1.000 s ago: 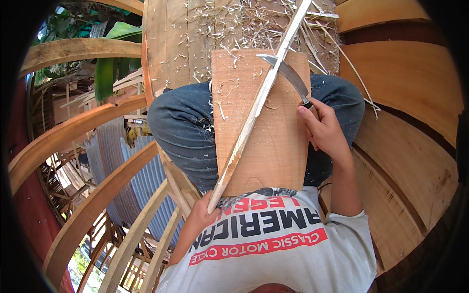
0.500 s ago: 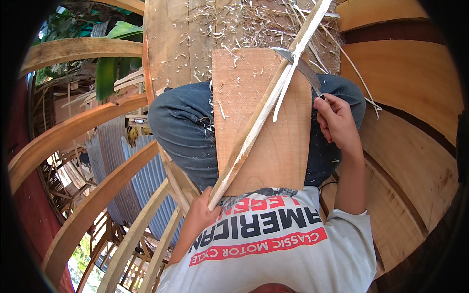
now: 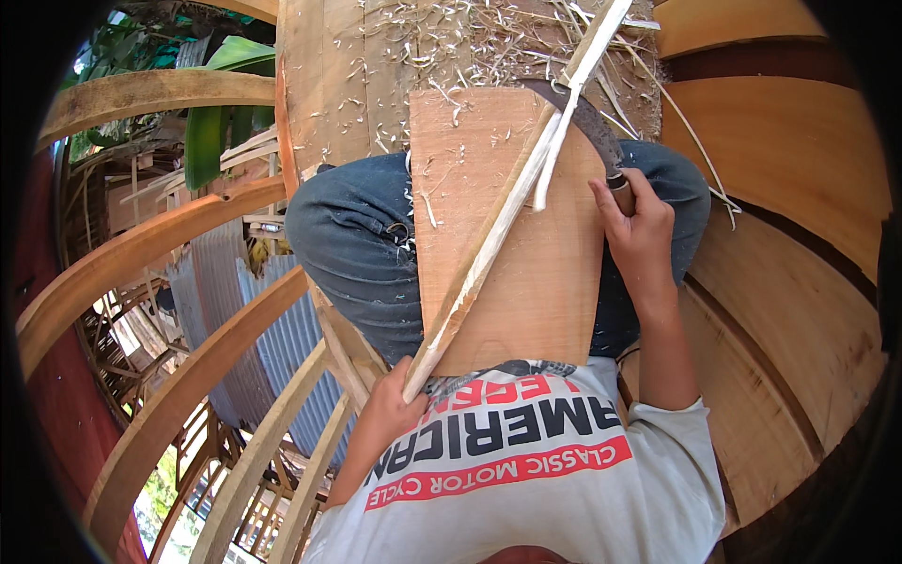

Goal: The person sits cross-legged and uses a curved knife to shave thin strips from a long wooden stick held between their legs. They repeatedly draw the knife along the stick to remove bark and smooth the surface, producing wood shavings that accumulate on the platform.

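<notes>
A long, pale wooden stick (image 3: 498, 230) slants across my lap, its near end by my waist and its far end up to the right. My left hand (image 3: 390, 409) is closed round the near end. In my right hand (image 3: 644, 226) is the dark handle of a sickle, with my fingers wrapped round it. The sickle's curved blade (image 3: 599, 130) arcs to the left and passes at the stick's far half. A thin peeled sliver (image 3: 548, 174) hangs from the stick near the blade. Beneath lies a flat wooden board (image 3: 550, 291) across my thighs.
Curled shavings (image 3: 442, 38) litter the plank bench (image 3: 343, 70) ahead. Long loose strips (image 3: 691, 136) trail over its right side. Curved wooden slats (image 3: 761, 169) rise at the right; a slatted railing (image 3: 178, 244) stands at the left, with corrugated sheets (image 3: 225, 291) beyond.
My right hand has shifted slightly and turned the sickle, so its blade shows a darker face. The sliver's hanging tip sits higher and further right. My left hand stays put on the stick.
</notes>
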Demonstrator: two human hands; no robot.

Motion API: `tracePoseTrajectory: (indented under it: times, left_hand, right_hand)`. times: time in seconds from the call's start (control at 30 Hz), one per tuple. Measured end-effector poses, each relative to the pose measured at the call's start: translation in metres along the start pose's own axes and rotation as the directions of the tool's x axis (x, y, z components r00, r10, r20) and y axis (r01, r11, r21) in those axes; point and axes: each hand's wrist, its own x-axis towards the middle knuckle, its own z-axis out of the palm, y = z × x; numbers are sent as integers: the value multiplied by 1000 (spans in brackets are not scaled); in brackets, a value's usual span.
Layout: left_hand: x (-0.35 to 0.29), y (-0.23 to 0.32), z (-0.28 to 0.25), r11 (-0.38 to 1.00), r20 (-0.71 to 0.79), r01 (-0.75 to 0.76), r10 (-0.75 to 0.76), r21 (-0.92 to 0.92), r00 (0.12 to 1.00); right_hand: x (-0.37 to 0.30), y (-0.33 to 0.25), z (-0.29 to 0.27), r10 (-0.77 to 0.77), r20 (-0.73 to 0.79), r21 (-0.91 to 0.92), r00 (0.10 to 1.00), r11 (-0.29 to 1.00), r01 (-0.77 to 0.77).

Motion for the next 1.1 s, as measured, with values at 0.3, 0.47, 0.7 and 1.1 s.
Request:
tracePoseTrajectory:
  times: [0.3, 0.47, 0.7, 1.1]
  left_hand:
    - [3, 1, -2, 999, 49, 51, -50, -11, 998]
    - [1, 8, -4, 999, 27, 28, -28, 20, 999]
    - [3, 4, -4, 998, 14, 10, -11, 58, 1000]
    - [2, 6, -5, 1000, 40, 22, -23, 7, 999]
  right_hand:
    - [13, -16, -34, 197, 762, 193, 617, 840, -507]
    - [16, -6, -31, 173, 704, 274, 689, 829, -488]
    - [38, 4, -32, 251, 464, 450, 850, 759, -470]
    - [68, 18, -54, 207, 569, 418, 796, 761, -496]
